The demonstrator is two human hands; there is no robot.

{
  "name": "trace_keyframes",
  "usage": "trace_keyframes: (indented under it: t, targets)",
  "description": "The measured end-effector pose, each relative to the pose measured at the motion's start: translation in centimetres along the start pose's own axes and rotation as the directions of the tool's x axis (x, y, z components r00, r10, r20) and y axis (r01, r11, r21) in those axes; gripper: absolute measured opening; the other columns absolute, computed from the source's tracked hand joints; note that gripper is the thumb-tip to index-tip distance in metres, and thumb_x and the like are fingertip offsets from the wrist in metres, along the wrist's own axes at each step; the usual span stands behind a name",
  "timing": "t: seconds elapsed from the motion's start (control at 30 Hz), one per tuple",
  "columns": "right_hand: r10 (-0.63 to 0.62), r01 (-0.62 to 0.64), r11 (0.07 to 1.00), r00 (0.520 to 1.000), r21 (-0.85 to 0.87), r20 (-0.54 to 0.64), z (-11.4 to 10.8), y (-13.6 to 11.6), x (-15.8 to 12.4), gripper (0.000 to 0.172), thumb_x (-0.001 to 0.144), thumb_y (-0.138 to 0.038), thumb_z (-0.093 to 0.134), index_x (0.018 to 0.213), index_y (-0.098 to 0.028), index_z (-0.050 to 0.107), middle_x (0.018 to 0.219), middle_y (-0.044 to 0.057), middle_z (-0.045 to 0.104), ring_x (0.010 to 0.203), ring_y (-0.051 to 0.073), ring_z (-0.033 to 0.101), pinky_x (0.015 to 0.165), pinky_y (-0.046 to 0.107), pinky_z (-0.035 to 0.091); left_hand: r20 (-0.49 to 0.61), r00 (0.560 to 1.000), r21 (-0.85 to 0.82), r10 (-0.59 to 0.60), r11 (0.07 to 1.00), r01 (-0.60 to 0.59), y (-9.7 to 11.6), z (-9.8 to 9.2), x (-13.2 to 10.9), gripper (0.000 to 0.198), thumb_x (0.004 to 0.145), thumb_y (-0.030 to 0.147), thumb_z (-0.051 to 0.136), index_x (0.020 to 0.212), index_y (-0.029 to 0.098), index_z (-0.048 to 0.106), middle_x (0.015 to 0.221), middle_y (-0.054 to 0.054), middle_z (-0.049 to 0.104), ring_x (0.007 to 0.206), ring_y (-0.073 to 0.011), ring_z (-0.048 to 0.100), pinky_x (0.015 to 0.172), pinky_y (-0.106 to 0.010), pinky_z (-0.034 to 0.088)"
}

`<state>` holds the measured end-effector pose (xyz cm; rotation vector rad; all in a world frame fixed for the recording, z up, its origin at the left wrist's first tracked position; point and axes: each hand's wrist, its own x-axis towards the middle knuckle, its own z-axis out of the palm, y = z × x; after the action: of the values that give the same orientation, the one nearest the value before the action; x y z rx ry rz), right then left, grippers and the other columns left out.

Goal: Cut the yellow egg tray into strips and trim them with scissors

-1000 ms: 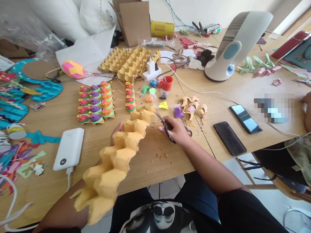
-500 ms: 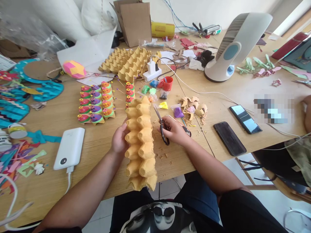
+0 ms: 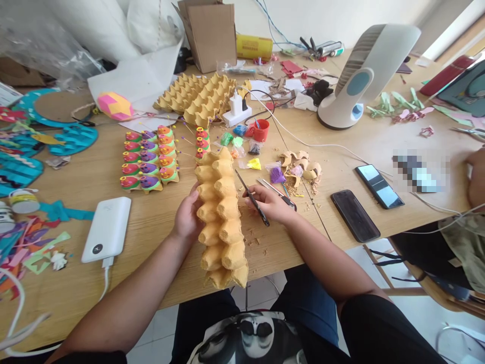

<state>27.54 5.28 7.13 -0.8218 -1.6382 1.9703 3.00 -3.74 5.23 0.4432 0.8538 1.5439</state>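
My left hand point(image 3: 188, 215) grips the left side of a yellow egg-carton strip point(image 3: 222, 217), its fingers partly hidden behind the cardboard. The strip has two rows of pointed cups and is tilted over the table's front edge. Just right of it, my right hand point(image 3: 271, 202) is closed on a pair of black-handled scissors point(image 3: 257, 203), seen nearly edge-on with the blades toward the strip. A utility knife point(image 3: 290, 202) lies on the table beyond the right hand. Small cardboard scraps point(image 3: 258, 243) are scattered beneath both hands.
Painted egg-cup figures point(image 3: 149, 159) stand at the left behind a white power bank point(image 3: 107, 230). Cut cups point(image 3: 301, 169), clay bags point(image 3: 278, 175) and a red cup point(image 3: 260, 130) lie ahead. Two phones point(image 3: 355, 216) and a fan point(image 3: 352, 96) are right. Another person's arm point(image 3: 476, 172) shows at the edge.
The scissors have turned in my right hand, from showing their handle loops to nearly edge-on. The lower end of the egg-carton strip has shifted slightly up and right.
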Motion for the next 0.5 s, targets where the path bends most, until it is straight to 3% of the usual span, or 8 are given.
trace_keyframes:
  t: [0.23,0.4,0.5]
  targets:
    - [-0.034,0.029,0.998,0.997,-0.062,-0.072,-0.1,-0.5,-0.4,0.067,0.078,-0.079,0.097,0.099,-0.028,0.059,0.067,-0.011,0.054,0.059,0.012,0.051,0.055,0.026,0.041,-0.016,1.000,0.020,0.002,1.000,-0.002,-0.1,1.1,0.0,0.040,0.095,0.040,0.092,0.132,0.028,0.081,0.129,-0.006,0.087,0.121,-0.0301,0.081,0.097,-0.037,0.066]
    - [-0.110,0.093,0.986,0.986,-0.141,-0.122,1.0,-3.1,-1.6,0.061,0.085,-0.075,0.094,0.100,-0.028,0.059,0.069,-0.009,0.059,0.061,0.013,0.054,0.058,0.027,0.044,0.022,1.000,-0.029,-0.011,1.000,0.012,-0.4,1.2,0.0,0.048,0.098,0.037,0.090,0.142,0.028,0.074,0.131,-0.005,0.086,0.125,-0.0289,0.081,0.103,-0.038,0.067]
    - [-0.120,0.086,0.985,0.965,-0.152,-0.231,1.9,-4.6,-3.2,0.058,0.089,-0.075,0.091,0.102,-0.028,0.060,0.070,-0.008,0.061,0.063,0.013,0.056,0.059,0.027,0.045,0.058,0.998,-0.029,-0.010,1.000,0.011,-0.6,1.2,0.2,0.054,0.099,0.035,0.088,0.149,0.027,0.070,0.135,-0.006,0.086,0.123,-0.0269,0.082,0.100,-0.037,0.068]
